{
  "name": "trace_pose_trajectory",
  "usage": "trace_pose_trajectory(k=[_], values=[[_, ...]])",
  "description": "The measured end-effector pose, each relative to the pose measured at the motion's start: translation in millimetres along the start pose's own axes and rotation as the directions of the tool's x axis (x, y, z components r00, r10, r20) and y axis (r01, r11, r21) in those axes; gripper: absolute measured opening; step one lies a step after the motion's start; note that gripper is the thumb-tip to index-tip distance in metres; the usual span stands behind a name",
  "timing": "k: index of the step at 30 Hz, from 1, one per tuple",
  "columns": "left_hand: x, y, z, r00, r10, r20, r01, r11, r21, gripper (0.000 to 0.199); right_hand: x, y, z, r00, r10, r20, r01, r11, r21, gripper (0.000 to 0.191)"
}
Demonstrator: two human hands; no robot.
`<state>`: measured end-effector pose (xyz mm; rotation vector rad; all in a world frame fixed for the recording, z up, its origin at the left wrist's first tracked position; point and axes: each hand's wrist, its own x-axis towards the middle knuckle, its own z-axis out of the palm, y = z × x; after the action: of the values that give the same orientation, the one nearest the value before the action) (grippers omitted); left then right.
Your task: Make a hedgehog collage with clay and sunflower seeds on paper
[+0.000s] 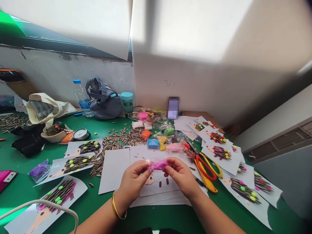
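Pinching pink clay (159, 165) with your left hand (135, 178) and right hand (180, 175), you hold it above a hedgehog picture (157, 180) whose face (149, 180) and feet (160, 184) seem done, its body (161, 177) left bare.

You face a pale wall (51, 65), scuffed below the window (36, 32) on your left. Sunlight (195, 26) and shadow bands (149, 22) cross the white panel (151, 78) ahead. Green table (158, 216) before you. Pale furniture (275, 130) slants along your right side.
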<state>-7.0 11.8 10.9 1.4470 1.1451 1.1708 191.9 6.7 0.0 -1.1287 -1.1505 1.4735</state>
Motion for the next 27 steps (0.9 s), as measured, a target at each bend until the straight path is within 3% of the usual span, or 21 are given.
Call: trace_pose_trajectory(k=[6,9,14,19,23,27], values=[[-1.4,-3.3,-1.2,0.987,-0.061,0.148,0.057,0.998,0.034,0.024,-2.7,0.2,0.9,0.999,-0.017,0.049,0.019,0.999,-0.032,0.033],[-0.7,-0.5,-2.7,0.979,-0.032,0.2,0.014,0.996,0.092,0.018,-3.3,1.3,1.0,0.998,-0.023,0.059,0.026,0.999,-0.04,0.032],[1.0,1.5,-4.8,0.989,0.086,0.117,-0.106,0.977,0.183,0.018,-0.3,2.3,-1.6,1.0,-0.013,0.012,0.013,1.0,0.006,0.042],[2.4,-3.1,-6.5,0.995,0.095,0.022,-0.097,0.979,0.18,0.016,1.1,2.3,-5.9,1.0,-0.022,0.014,0.022,1.0,-0.002,0.042],[1.3,-1.1,-4.7,0.996,0.066,0.062,-0.076,0.982,0.174,0.016,1.3,4.3,-6.7,0.993,-0.102,-0.059,0.1,0.994,-0.032,0.037],[-2.3,1.8,-1.5,0.992,0.016,0.124,-0.034,0.99,0.14,0.019,2.0,2.8,-4.7,0.989,-0.102,-0.107,0.094,0.993,-0.073,0.028]])
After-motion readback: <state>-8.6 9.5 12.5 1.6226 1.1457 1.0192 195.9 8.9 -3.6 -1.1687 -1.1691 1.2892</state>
